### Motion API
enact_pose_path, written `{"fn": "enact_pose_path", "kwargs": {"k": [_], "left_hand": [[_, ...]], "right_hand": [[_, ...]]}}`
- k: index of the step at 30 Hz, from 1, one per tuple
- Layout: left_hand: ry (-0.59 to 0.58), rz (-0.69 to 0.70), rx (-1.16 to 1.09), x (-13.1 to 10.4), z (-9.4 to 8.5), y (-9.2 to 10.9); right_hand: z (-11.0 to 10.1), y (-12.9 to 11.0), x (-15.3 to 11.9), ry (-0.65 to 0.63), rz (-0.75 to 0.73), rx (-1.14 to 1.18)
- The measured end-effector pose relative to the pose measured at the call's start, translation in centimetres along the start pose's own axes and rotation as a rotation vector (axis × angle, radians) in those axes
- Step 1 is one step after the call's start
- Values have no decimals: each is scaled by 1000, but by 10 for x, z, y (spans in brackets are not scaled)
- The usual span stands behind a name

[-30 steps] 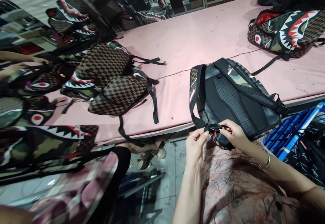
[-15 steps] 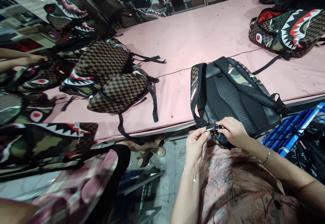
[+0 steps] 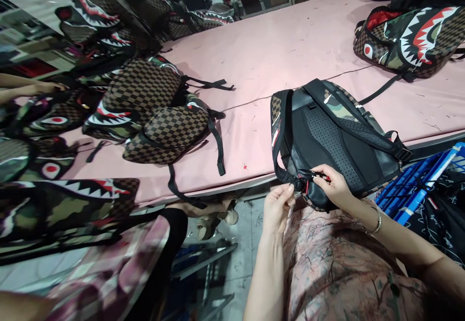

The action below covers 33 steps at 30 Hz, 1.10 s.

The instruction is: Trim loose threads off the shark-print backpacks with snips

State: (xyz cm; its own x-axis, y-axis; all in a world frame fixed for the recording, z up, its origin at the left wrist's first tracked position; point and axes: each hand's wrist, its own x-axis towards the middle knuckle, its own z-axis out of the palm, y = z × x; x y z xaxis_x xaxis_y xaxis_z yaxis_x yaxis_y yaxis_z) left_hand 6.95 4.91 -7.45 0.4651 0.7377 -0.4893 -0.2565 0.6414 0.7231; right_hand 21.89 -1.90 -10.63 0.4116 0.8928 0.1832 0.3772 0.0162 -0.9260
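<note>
A backpack (image 3: 329, 136) lies back panel up at the table's front edge, its straps and black perforated padding showing. Its near corner hangs over the edge toward my lap. My right hand (image 3: 332, 185) is closed around dark thread snips (image 3: 315, 174), whose tips point left over that corner. Just left of it, my left hand (image 3: 279, 204) pinches thumb and fingertips together beside the strap's lower end (image 3: 296, 181). Whatever is in that pinch is too small to make out.
Checkered backpacks (image 3: 174, 132) with shark-mouth prints pile up at the left, where another person's hand (image 3: 47, 88) works. One more shark backpack (image 3: 407, 40) rests at the right on the pink table (image 3: 261, 49). A blue rack (image 3: 417, 180) stands beside me at the right.
The snips have drawn back from my left fingertips and now lie over the bag's corner. My left hand has shifted slightly left, still pinched. The view has shifted a little.
</note>
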Motion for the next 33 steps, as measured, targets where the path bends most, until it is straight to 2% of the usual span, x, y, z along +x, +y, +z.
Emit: {"fn": "enact_pose_path", "kwargs": {"k": [4, 7, 10, 21, 26, 29, 33], "left_hand": [[-80, -199, -240, 6, -9, -4], [-70, -320, -364, 9, -12, -6], [-50, -372, -442, 10, -12, -7], [-62, -346, -437, 7, -8, -6], [-34, -332, -455, 5, -4, -3], [-62, -350, -481, 3, -3, -1], [-105, -299, -508, 0, -3, 0]], "right_hand": [[-1, 1, -7, 13, -109, -140], [-2, 2, -11, -7, -206, -282], [1, 2, -14, -21, -238, -325], [6, -8, -8, -75, -280, -391], [7, -4, -6, -49, -109, -158], [10, -6, -2, -49, -30, -19], [16, -14, 7, -56, -167, -68]]}}
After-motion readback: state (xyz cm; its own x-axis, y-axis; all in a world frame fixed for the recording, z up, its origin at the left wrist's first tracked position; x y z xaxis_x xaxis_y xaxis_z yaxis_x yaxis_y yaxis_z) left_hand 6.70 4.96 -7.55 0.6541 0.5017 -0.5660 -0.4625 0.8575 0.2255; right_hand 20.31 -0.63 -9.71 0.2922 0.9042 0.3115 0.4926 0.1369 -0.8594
